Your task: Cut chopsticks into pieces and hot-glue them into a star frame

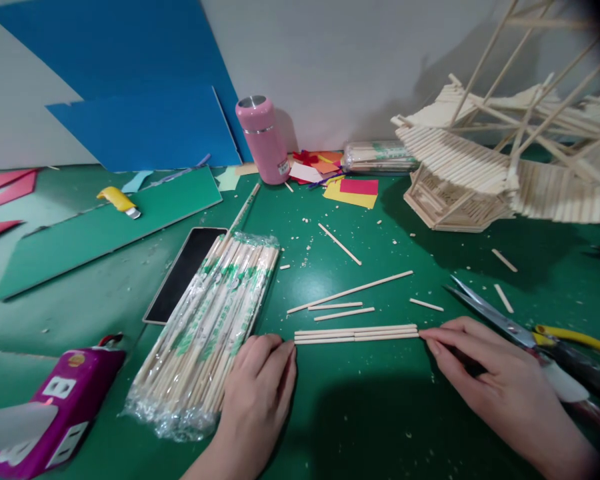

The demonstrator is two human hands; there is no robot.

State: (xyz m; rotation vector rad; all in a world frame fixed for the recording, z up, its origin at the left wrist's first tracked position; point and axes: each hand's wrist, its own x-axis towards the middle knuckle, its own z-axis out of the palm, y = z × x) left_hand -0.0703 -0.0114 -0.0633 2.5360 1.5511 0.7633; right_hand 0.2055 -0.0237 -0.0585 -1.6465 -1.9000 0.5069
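Note:
A narrow row of thin wooden sticks [356, 333] lies side by side on the green table, in two lengths end to end. At the row's left end rests my left hand [261, 390], its fingers together and curled, the fingertips touching the stick ends. My right hand [485, 373] touches the right end with thumb and index finger pinched together. Above the row are a longer stick [350, 292] and two short sticks. A plastic-wrapped bundle of sticks [210, 320] lies beside my left hand.
Scissors [505, 320] and yellow-handled pliers lie by my right hand. A stick-built model [460, 173] stands back right, a pink bottle [264, 140] at the back. Left are a phone [180, 277], a purple power strip [75, 393], a yellow cutter [119, 201] and green board [110, 233].

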